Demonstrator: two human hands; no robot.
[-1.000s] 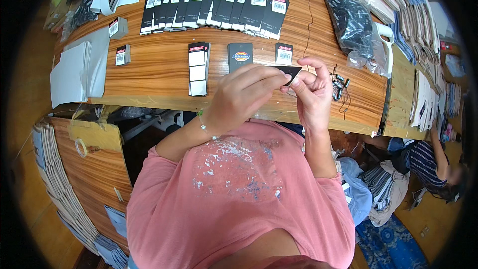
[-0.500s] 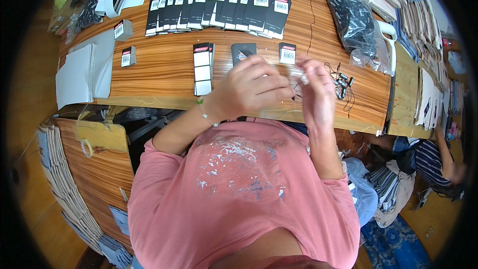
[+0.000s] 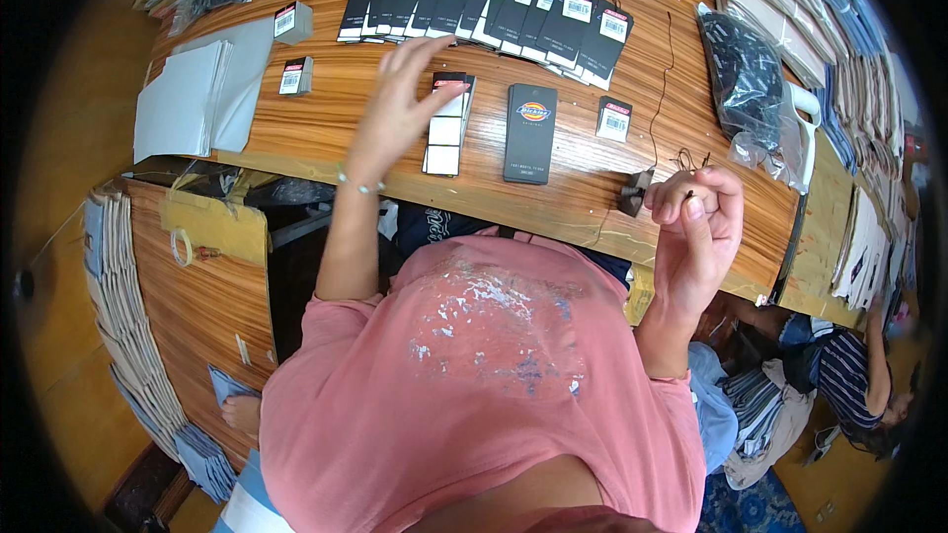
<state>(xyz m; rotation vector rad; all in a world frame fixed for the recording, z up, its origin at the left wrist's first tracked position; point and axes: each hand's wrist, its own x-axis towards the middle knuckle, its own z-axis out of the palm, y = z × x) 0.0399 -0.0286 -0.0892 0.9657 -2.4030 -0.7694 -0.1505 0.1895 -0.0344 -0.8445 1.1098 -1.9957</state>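
My left hand (image 3: pixel 395 104) hovers with fingers spread over the far end of a stack of tags with white labels (image 3: pixel 444 143); whether its thumb touches the stack, I cannot tell. My right hand (image 3: pixel 699 227) is closed in a pinch at the table's front edge. A bit of black string (image 3: pixel 690 195) pokes out between its thumb and fingers. Beside those fingers is a small dark tag (image 3: pixel 634 195), blurred. Between my hands lie a pile of black hang tags (image 3: pixel 530 138) and a small stack of barcode tags (image 3: pixel 614 120).
A fanned row of black tags with strings (image 3: pixel 474 10) lies along the back. Further left are two small tag stacks (image 3: pixel 294 76) and white sheets (image 3: pixel 178 104). A clear bag of black strings (image 3: pixel 741 79) sits at right by folded garments (image 3: pixel 770 5). Another person (image 3: pixel 849 375) is at far right.
My hands were together over the black tag pile; they have parted. The left swung left and away with fingers opened, the right drew right and nearer. The whole view has shifted.
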